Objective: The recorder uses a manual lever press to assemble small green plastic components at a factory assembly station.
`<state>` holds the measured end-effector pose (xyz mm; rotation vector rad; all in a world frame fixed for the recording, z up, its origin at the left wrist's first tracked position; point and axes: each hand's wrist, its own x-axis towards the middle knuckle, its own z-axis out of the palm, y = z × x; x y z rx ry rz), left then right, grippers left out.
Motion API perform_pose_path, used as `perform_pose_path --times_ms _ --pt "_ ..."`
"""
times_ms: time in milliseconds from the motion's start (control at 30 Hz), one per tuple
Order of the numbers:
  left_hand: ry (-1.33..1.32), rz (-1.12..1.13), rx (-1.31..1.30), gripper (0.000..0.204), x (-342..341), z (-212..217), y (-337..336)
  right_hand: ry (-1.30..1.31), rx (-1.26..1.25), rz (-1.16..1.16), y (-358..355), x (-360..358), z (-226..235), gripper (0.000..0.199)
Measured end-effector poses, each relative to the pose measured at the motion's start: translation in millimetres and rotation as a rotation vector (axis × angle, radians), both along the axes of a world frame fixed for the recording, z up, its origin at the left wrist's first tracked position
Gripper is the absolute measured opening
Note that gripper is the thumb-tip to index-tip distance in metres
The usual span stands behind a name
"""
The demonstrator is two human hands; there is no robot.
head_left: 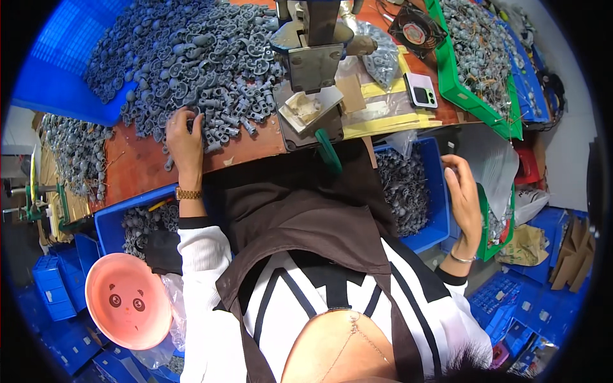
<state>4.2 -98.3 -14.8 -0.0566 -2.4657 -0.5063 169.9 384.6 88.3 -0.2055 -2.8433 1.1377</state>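
Observation:
My left hand (184, 142) rests on the near edge of a big heap of small grey metal parts (191, 57) on the brown workbench (137, 163); its fingers curl into the parts, and whether one is gripped is hidden. A gold watch sits on that wrist. My right hand (463, 198) hangs off the bench's right side, over the right rim of a blue bin (440, 210) holding more grey parts (402, 188). Its fingers are apart and nothing shows in it. A small metal press (313, 48) stands on the bench between the hands.
A green tray (460, 89) of grey parts stands at the back right, with a phone (421, 89) and a small fan (415, 30) beside it. A blue crate (57, 70) lies at the back left. A pink round plate (126, 300) and another blue bin (115, 223) sit low on the left.

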Motion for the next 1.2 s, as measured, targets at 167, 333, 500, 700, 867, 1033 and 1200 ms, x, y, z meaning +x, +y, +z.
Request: perform_pose_path --times_ms 167,333,500,700,867,1033,1200 --pt "-0.052 -0.032 0.011 0.014 -2.6 3.5 1.2 0.060 -0.254 0.221 -39.3 -41.9 -7.5 0.026" --pt "0.210 0.010 0.171 0.006 6.6 17.0 36.3 0.156 -0.276 0.307 -68.9 -65.4 -21.6 0.020" --pt "-0.043 -0.372 0.837 0.008 20.7 11.7 138.9 0.214 -0.281 0.350 -86.3 -75.7 -31.4 0.014" --pt "0.104 -0.427 0.274 0.023 22.9 0.5 176.3 0.274 -0.271 0.364 -80.7 -76.8 -36.3 0.014" --pt "0.067 -0.460 0.251 0.031 20.4 2.2 174.3 0.221 -0.275 0.336 -75.3 -76.0 -42.5 0.015" --pt "-0.070 -0.316 0.585 0.029 15.6 -6.4 189.7 0.228 -0.300 0.360 -83.4 -78.9 -39.7 0.015" --pt "-0.197 -0.375 0.544 0.037 24.4 2.1 181.4 0.248 -0.285 0.408 -86.8 -79.9 -35.2 0.014"
